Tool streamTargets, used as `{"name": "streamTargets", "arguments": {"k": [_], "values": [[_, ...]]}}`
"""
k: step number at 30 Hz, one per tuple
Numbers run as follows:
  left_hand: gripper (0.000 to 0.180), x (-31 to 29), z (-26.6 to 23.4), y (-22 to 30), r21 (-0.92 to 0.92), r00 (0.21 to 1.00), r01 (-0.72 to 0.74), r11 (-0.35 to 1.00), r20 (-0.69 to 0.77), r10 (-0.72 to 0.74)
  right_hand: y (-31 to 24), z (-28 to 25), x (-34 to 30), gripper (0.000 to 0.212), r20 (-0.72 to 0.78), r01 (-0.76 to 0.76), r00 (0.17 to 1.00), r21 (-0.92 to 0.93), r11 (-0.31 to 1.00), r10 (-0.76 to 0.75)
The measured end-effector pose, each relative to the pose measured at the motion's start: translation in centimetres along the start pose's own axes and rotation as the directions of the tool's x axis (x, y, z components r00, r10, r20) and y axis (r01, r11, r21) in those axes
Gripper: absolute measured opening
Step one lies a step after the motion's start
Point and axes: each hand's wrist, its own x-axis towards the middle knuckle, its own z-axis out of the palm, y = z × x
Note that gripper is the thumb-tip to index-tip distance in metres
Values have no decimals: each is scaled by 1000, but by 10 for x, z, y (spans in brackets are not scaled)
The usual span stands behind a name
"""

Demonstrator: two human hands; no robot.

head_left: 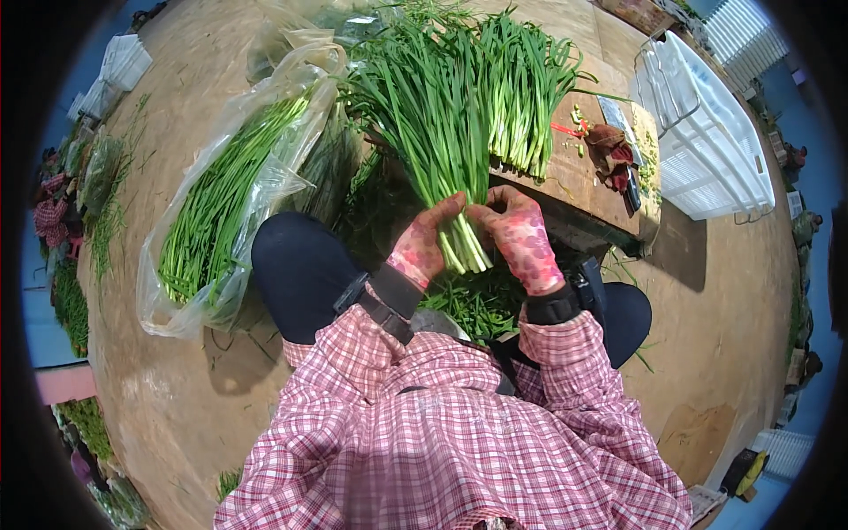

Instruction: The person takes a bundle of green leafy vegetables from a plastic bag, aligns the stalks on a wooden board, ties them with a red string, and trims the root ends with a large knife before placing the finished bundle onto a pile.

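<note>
A bunch of garlic chives (433,124), long flat green leaves with pale stem ends, hangs in front of me with its cut ends toward my lap. My left hand (422,243), in a pink patterned glove, grips the left side of the stems, fingers closed. From the other side my right hand (523,240), gloved the same way, pinches the stems between thumb and fingers. Just beyond, more trimmed chives (523,119) lie on a low wooden block (574,181), stem ends toward me. Loose green leaves (481,305) are heaped below my hands, between my knees.
On the block's right side rest a knife (621,124), a reddish-brown cloth (609,152) and pale stem trimmings (649,155). A white plastic crate (707,150) stands to the right. To my left, a clear plastic bag (163,309) holds more chives. Plywood flooring (715,327) surrounds me.
</note>
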Motion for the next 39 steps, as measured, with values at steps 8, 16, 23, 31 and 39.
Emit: {"name": "streamTargets", "arguments": {"k": [8,16,23,31,39], "values": [[28,5,10,-1,73,965,-84,994,-242,99,10,8,-23,19,-132,215,970,58,975,-206],[25,12,21,49,774,744,29,633,-439,503,17,-44,-29,56,-50,-1,997,-736,677,-54],[44,-4,23,30,420,897,71,905,-424,127,14,14,-6,32,516,-271,856,383,883,38],[55,4,12,14,-154,999,20,988,-21,-24,-9,-18,-17,32,359,-271,907,101,957,219],[42,3,9,12,-266,994,-68,962,-97,44,-22,-3,-12,21,2,152,988,105,983,-153]]}}
